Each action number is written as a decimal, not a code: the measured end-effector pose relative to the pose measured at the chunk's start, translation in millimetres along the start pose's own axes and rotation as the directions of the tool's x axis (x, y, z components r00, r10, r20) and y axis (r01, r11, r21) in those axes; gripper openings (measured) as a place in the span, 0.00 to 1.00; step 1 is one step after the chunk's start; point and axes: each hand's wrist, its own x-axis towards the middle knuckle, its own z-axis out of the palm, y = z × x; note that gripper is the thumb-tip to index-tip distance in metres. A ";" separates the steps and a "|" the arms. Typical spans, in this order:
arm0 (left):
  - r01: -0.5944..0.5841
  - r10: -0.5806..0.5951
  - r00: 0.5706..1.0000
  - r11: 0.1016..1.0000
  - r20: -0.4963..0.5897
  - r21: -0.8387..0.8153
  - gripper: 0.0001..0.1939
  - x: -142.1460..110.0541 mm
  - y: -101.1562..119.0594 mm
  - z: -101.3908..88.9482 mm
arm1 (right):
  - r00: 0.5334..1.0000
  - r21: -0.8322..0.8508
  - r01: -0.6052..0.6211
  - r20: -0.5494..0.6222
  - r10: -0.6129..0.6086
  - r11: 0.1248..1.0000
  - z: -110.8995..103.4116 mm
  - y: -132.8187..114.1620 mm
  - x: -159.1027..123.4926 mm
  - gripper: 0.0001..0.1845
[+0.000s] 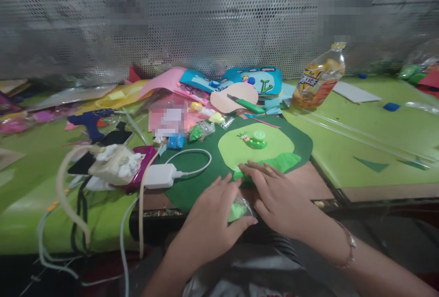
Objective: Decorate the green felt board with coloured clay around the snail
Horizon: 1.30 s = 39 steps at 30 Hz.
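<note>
My left hand is at the near edge of the dark green sheet, its thumb and fingers around a small clear bag of light green clay. My right hand lies with its fingers stretched out over a flattened strip of bright green clay. That strip runs along the lower edge of a light green foam oval; the fingertips cover its left part. Above it on the oval rests a green clay snail with a spiral shell.
A utility knife lies on a pale foam piece behind the oval. At right a clear bottle stands tilted. A glue gun, a white charger and several cables crowd the left. A perforated metal panel closes the back.
</note>
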 end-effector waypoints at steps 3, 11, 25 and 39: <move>0.010 -0.010 1.000 1.000 0.015 -0.004 0.27 -0.2 -0.4 0.5 | 1.000 -0.060 -0.014 -0.010 0.014 0.998 1.6 0.3 -3.2 0.29; 0.026 -0.026 1.000 0.999 -0.002 -0.020 0.24 -0.1 1.2 -0.7 | 0.994 -0.147 -0.034 -0.106 0.018 0.989 6.5 4.7 -9.1 0.28; 0.022 -0.019 0.998 0.999 -0.065 0.035 0.16 -0.8 3.3 3.0 | 0.998 0.240 0.056 0.012 -0.061 0.969 3.7 2.4 11.4 0.27; 0.041 -0.040 0.998 0.999 -0.044 0.025 0.21 -0.1 1.4 2.7 | 0.999 0.433 -0.054 0.022 0.049 0.900 -1.0 6.7 6.6 0.27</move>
